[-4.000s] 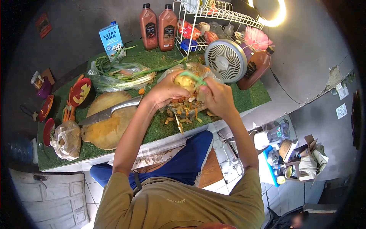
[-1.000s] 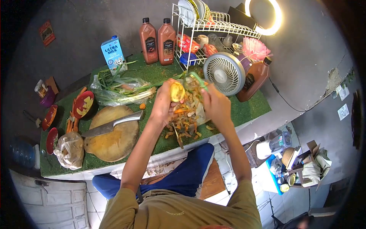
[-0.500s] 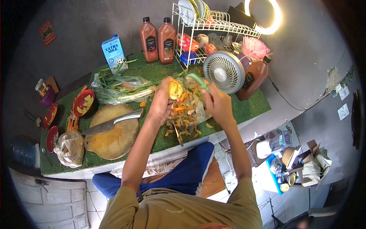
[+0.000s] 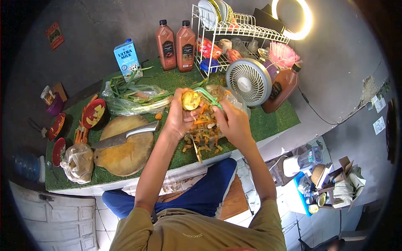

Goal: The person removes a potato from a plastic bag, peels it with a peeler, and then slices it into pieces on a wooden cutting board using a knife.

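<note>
Left grip point(image 4: 179, 116): clasping potato point(image 4: 191, 100), held just above scraps point(image 4: 206, 126). Right grip point(image 4: 230, 118): closed round peeler point(image 4: 213, 101), also above scraps. If slick, potato could slip into scraps; overshooting stroke could catch left grip.

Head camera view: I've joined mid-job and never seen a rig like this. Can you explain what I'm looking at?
No machine here: these are a person's two bare hands. The only camera is worn on their head, looking forward and down.

The left hand holds a yellow, rounded, partly peeled vegetable; the right hand holds a green peeler close to it. Orange and brown peelings lie below.

The surface has a green, turf-like covering. On it are a round wooden board with a silver metal knife across it, long green-and-white onions, a blue milk carton and a round grey-and-white fan.
</note>
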{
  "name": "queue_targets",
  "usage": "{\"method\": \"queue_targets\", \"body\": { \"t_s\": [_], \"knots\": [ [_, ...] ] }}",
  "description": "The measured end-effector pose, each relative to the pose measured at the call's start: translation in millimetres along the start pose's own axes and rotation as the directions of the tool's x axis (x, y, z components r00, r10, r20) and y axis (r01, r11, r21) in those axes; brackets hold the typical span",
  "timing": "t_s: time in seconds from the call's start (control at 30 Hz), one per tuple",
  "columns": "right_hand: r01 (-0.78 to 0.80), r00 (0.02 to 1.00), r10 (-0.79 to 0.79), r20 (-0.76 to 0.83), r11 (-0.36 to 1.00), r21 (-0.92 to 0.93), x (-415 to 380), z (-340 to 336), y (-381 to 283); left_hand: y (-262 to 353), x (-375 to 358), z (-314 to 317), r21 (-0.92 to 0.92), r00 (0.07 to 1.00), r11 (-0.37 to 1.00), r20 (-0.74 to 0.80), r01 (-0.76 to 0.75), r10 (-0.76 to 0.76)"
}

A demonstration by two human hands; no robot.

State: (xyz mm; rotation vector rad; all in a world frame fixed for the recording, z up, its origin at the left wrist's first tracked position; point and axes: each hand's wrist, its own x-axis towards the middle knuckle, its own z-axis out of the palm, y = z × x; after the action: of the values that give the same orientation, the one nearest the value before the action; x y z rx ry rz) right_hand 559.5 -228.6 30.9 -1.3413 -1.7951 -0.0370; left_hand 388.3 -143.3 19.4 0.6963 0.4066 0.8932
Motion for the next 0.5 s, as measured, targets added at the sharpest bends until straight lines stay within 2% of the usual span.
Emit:
{"method": "queue_targets", "body": {
  "t_s": [0.1, 0.2, 0.3, 0.4, 0.43, 0.47, 0.5],
  "knots": [
    [-0.091, 0.994, 0.09, 0.063, 0.996, 0.008, -1.5, -3.4, -6.7, -1.1, -0.4, -6.7, 0.0, 0.997, 0.999, 0.069, 0.038, -0.038],
    [-0.086, 0.993, 0.085, 0.077, 0.996, 0.016, -1.5, -0.5, -7.8, -2.8, 0.1, -2.0, -0.023, 0.999, 1.0, 0.042, 0.016, -0.015],
    [-0.116, 0.985, 0.113, 0.13, 0.993, 0.016, -1.5, 0.7, -9.2, 0.3, -4.8, 4.0, -0.027, 0.998, 0.998, 0.015, 0.058, -0.057],
    [-0.144, 0.974, 0.133, 0.185, 0.988, 0.05, -3.2, -3.0, -17.4, 1.6, -4.2, -1.0, -0.215, 0.991, 0.971, 0.106, 0.101, -0.08],
    [-0.141, 0.978, 0.126, 0.167, 0.987, 0.078, -4.2, 1.6, -17.9, 5.4, -7.6, -0.1, -0.259, 0.977, 0.954, 0.189, 0.152, -0.104],
    [-0.136, 0.981, 0.12, 0.15, 0.986, 0.096, -6.9, 5.5, -14.2, 4.7, -8.9, 4.4, -0.214, 0.988, 0.972, 0.133, 0.099, -0.071],
    [-0.132, 0.984, 0.117, 0.134, 0.986, 0.106, -5.4, 5.9, -14.2, 5.7, -8.7, 6.1, -0.188, 0.988, 0.979, 0.144, 0.078, -0.051]
  ]
}}
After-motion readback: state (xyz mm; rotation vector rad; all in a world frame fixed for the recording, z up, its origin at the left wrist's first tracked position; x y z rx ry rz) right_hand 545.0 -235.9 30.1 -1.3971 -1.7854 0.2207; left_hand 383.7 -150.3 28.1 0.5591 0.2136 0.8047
